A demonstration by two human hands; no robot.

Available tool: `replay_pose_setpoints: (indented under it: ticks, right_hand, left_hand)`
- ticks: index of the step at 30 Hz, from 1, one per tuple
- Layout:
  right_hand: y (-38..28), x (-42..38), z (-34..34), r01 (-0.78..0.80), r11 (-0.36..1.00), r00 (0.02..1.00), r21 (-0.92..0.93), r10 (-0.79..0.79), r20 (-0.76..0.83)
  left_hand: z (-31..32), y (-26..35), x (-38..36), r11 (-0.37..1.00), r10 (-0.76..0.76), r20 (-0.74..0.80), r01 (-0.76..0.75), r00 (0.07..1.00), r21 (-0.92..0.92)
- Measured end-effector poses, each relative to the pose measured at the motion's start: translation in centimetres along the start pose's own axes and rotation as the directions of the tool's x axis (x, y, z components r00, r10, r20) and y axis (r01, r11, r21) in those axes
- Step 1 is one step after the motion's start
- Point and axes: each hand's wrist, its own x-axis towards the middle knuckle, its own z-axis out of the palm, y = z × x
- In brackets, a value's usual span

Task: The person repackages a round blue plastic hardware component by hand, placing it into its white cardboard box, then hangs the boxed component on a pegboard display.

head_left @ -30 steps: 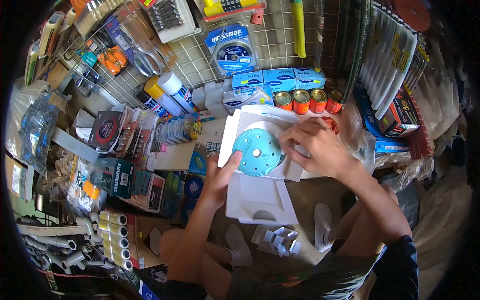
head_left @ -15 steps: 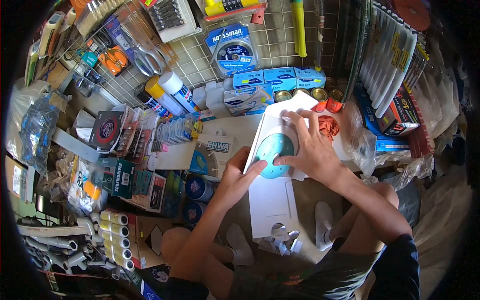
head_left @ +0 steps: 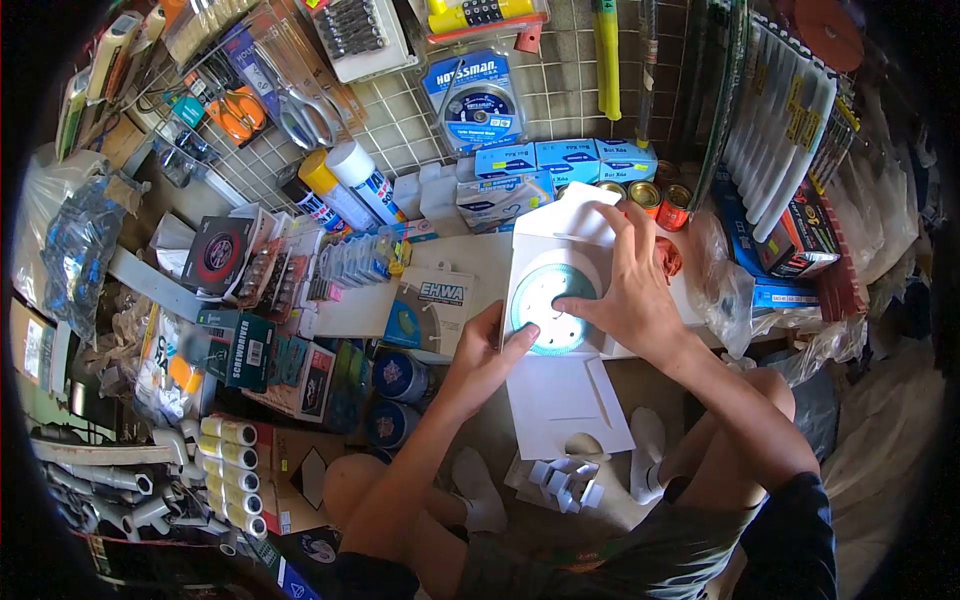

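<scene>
Between the hands lay a teal disc (head_left: 545, 308) inside a white sleeve (head_left: 560, 330). The right hand (head_left: 630, 290), fingers spread, pressed flat on the disc, while the left hand (head_left: 483, 358) gripped the sleeve's left edge, thumb touching the disc's rim.

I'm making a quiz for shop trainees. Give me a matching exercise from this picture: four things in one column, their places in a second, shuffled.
1. teal disc
2. right hand
3. orange scissors
4. tins

A. hanging on the wire grid, upper left
B. in the white card sleeve
C. in a row beyond the sleeve
D. flat on the disc

Pairs: 1-B, 2-D, 3-A, 4-C
</scene>
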Motion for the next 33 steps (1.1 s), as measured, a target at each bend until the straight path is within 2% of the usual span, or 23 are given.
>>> replay_pose_setpoints:
  ticks: [1, 2, 4, 8, 11, 14, 17, 20, 23, 26, 29, 33]
  right_hand:
    - [0.1, 0.0, 0.1, -0.022, 0.994, 1.0, 0.111, 0.023, -0.006]
    - [0.0, 0.1, 0.0, -0.037, 0.989, 0.999, 0.142, 0.033, 0.03]
    - [-0.2, 0.3, -0.5, -0.073, 0.977, 0.993, 0.201, 0.053, 0.102]
    - [-0.6, 0.3, -1.1, -0.072, 0.992, 0.992, 0.103, 0.061, 0.106]
    - [-0.3, 0.5, -1.3, -0.083, 0.995, 0.994, 0.061, 0.078, 0.08]
    - [-0.1, 0.6, -1.2, -0.086, 0.995, 0.995, 0.058, 0.083, 0.056]
    - [-0.3, 0.4, -1.0, -0.071, 0.997, 0.996, 0.04, 0.069, 0.052]
    - [-0.4, 0.4, -1.1, -0.044, 0.997, 0.999, 0.055, 0.043, 0.027]
    - [-0.4, 0.4, -1.1, -0.023, 0.997, 1.0, 0.08, 0.023, 0.002]
    - [-0.4, 0.3, -1.0, -0.035, 0.997, 0.999, 0.066, 0.035, 0.004]
    - [-0.5, 0.2, -1.0, -0.072, 0.996, 0.997, 0.048, 0.07, 0.031]
    - [-0.2, 0.3, -0.7, -0.066, 0.998, 0.997, 0.02, 0.065, 0.046]
  left_hand:
    - [0.2, 0.2, -0.1, 1.0, -0.006, -0.011, 0.006, 1.0, -0.002]
    - [0.3, 0.3, 0.0, 1.0, -0.013, -0.022, 0.013, 1.0, -0.005]
    - [0.1, -0.1, 0.1, 0.992, 0.021, -0.009, -0.019, 1.0, 0.121]
    - [0.3, 0.2, 0.1, 0.966, -0.001, -0.022, 0.006, 1.0, 0.257]
    - [0.7, 0.6, 0.0, 0.979, 0.062, 0.022, -0.066, 0.998, 0.195]
    - [0.5, 0.0, 0.3, 0.97, 0.109, 0.038, -0.114, 0.993, 0.216]
    - [0.5, -0.1, 0.2, 0.975, 0.074, 0.005, -0.073, 0.997, 0.212]
    - [0.7, -0.7, 0.1, 0.995, 0.053, -0.075, -0.046, 0.996, 0.093]
    - [0.3, -1.8, 0.3, 0.996, -0.05, -0.176, 0.061, 0.983, 0.063]
    - [0.8, -0.8, 0.2, 0.989, 0.121, -0.1, -0.112, 0.988, 0.091]
    - [0.9, -0.9, 0.2, 0.98, 0.127, -0.086, -0.112, 0.988, 0.167]
    - [1.8, -0.7, 0.0, 0.948, 0.28, -0.137, -0.251, 0.95, 0.198]
